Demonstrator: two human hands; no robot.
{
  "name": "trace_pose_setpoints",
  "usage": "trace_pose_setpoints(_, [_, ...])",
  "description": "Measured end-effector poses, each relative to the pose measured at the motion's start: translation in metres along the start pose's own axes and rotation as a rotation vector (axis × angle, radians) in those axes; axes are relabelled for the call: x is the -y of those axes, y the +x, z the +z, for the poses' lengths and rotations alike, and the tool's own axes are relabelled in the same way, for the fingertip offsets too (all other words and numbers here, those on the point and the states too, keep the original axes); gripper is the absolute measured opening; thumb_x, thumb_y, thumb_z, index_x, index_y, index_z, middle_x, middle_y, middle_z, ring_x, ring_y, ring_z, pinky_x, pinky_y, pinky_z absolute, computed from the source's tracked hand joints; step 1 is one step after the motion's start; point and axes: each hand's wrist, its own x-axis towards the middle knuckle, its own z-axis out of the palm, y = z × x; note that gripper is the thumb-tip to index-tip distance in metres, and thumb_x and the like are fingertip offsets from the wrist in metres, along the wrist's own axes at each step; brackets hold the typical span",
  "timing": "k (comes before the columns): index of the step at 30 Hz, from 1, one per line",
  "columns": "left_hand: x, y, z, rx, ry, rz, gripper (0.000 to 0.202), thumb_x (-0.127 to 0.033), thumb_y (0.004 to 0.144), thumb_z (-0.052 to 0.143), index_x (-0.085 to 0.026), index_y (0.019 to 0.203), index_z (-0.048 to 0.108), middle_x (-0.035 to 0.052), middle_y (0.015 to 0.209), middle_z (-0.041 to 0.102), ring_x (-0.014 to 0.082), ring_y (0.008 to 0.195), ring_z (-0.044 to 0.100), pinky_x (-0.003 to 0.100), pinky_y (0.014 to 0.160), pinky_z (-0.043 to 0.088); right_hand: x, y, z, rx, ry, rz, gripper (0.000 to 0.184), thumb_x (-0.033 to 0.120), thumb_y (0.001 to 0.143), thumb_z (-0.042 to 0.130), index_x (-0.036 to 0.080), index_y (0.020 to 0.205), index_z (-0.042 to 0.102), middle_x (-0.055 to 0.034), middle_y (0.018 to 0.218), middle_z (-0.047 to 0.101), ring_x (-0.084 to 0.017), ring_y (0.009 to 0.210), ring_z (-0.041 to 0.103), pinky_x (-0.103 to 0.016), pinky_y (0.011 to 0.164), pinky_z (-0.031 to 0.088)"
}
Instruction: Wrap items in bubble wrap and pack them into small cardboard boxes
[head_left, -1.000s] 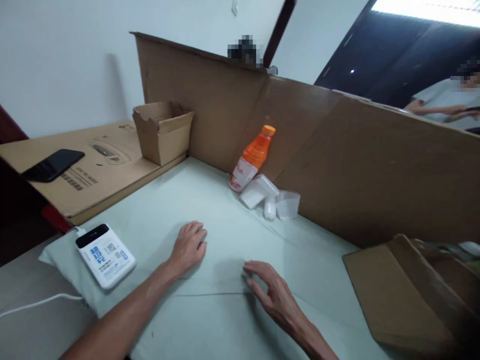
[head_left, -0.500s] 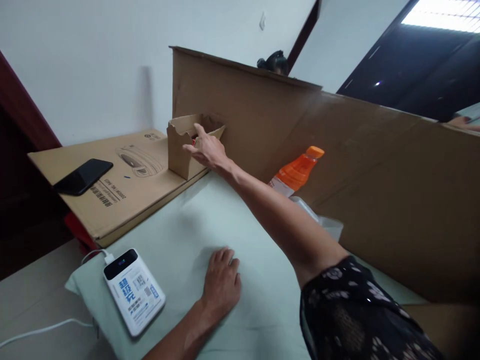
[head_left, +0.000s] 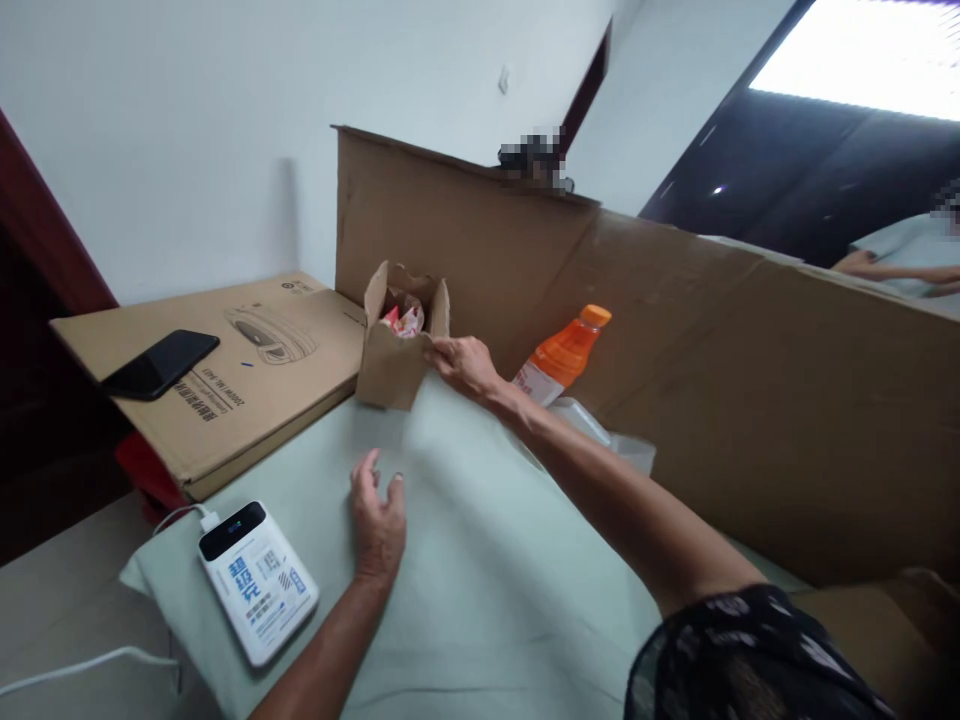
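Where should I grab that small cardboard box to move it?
Grip the small cardboard box by its right wall near the open rim, where the right hand already holds it; its top is open and wrappers fill it, so keep it upright.

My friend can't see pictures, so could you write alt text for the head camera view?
A person's right hand grips the edge of a small open cardboard box holding wrappers, on a pale green cloth. The left hand rests on the cloth near a white power bank; an orange bottle leans behind.
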Motion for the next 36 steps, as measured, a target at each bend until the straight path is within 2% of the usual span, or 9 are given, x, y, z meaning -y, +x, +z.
trace_pose_setpoints(4, [0.007,0.017,-0.007,-0.098,-0.112,-0.122,0.049,-0.041,0.097,0.047,-0.022,0.142,0.046,0.0177,0.135,0.060,0.0286,0.126,0.061,0.046,0.105,0.052,-0.030,-0.108,-0.007,-0.032,0.135,-0.106,0.035,0.032,0.102,0.048,0.018,0.080,0.071,-0.0029,0.067,0.067,-0.015,0.064,0.058,-0.026,0.066,0.036])
trace_pose_setpoints(9, [-0.005,0.016,-0.010,-0.057,-0.187,-0.165,0.059,-0.053,0.091,0.050,-0.018,0.138,0.051,0.0184,0.140,0.059,0.0300,0.132,0.058,0.046,0.111,0.048,-0.062,-0.242,-0.029,-0.010,0.301,-0.125,0.040,0.039,0.105,0.046,0.021,0.085,0.075,-0.0051,0.067,0.071,-0.018,0.064,0.060,-0.031,0.071,0.045])
trace_pose_setpoints(12, [-0.017,0.012,-0.014,0.036,-0.215,-0.164,0.069,-0.059,0.083,0.056,-0.012,0.135,0.054,0.0202,0.142,0.059,0.0308,0.133,0.057,0.045,0.114,0.045,-0.083,-0.309,-0.043,-0.061,0.436,0.084,0.036,0.047,0.102,0.053,0.024,0.094,0.079,-0.0075,0.080,0.077,-0.021,0.075,0.069,-0.033,0.073,0.052])
trace_pose_setpoints(16, [-0.028,0.001,-0.021,0.270,-0.250,-0.166,0.064,-0.058,0.076,0.067,-0.015,0.124,0.065,0.0147,0.134,0.067,0.0306,0.127,0.060,0.045,0.111,0.047,-0.102,-0.384,-0.043,-0.399,0.650,0.550,0.038,0.051,0.097,0.060,0.021,0.118,0.072,-0.0111,0.104,0.078,-0.022,0.082,0.075,-0.039,0.080,0.060])
trace_pose_setpoints(19, [-0.032,-0.008,-0.026,0.474,-0.259,-0.166,0.055,-0.052,0.069,0.076,-0.017,0.111,0.072,0.0122,0.117,0.074,0.0315,0.113,0.066,0.044,0.102,0.052,-0.089,-0.427,-0.023,-0.312,0.788,0.634,0.043,0.050,0.095,0.063,0.020,0.125,0.068,-0.0127,0.108,0.077,-0.023,0.086,0.076,-0.040,0.081,0.061])
trace_pose_setpoints(22, [-0.032,-0.013,-0.029,0.635,-0.211,-0.163,0.046,-0.044,0.063,0.080,-0.018,0.101,0.074,0.0104,0.102,0.076,0.0304,0.098,0.068,0.042,0.090,0.055,-0.057,-0.446,0.010,-0.093,0.852,0.538,0.062,0.051,0.088,0.071,0.019,0.140,0.058,-0.0173,0.132,0.069,-0.028,0.110,0.071,-0.044,0.093,0.059])
trace_pose_setpoints(26, [-0.037,-0.013,-0.029,0.627,-0.081,-0.179,0.049,-0.044,0.054,0.083,-0.021,0.096,0.074,0.0087,0.099,0.076,0.0305,0.096,0.067,0.040,0.086,0.054,-0.027,-0.430,0.047,-0.084,0.853,0.465,0.083,0.050,0.082,0.077,0.016,0.150,0.043,-0.0214,0.151,0.051,-0.033,0.131,0.058,-0.050,0.110,0.048])
trace_pose_setpoints(31, [-0.047,-0.022,-0.020,0.541,0.041,-0.193,0.048,-0.052,0.049,0.080,-0.022,0.085,0.070,0.0055,0.087,0.074,0.0268,0.088,0.065,0.038,0.082,0.053,-0.038,-0.399,0.053,-0.156,0.880,0.524,0.060,0.040,0.093,0.065,0.018,0.145,0.045,-0.0171,0.139,0.059,-0.029,0.122,0.061,-0.044,0.101,0.052])
trace_pose_setpoints(36, [-0.064,-0.034,-0.003,0.517,0.145,-0.137,0.050,-0.061,0.057,0.070,-0.022,0.087,0.066,0.0046,0.085,0.071,0.0248,0.084,0.062,0.034,0.074,0.049,-0.064,-0.381,0.053,-0.180,0.924,0.519,0.059,0.034,0.093,0.064,0.020,0.147,0.045,-0.0140,0.135,0.061,-0.026,0.116,0.062,-0.038,0.093,0.055])
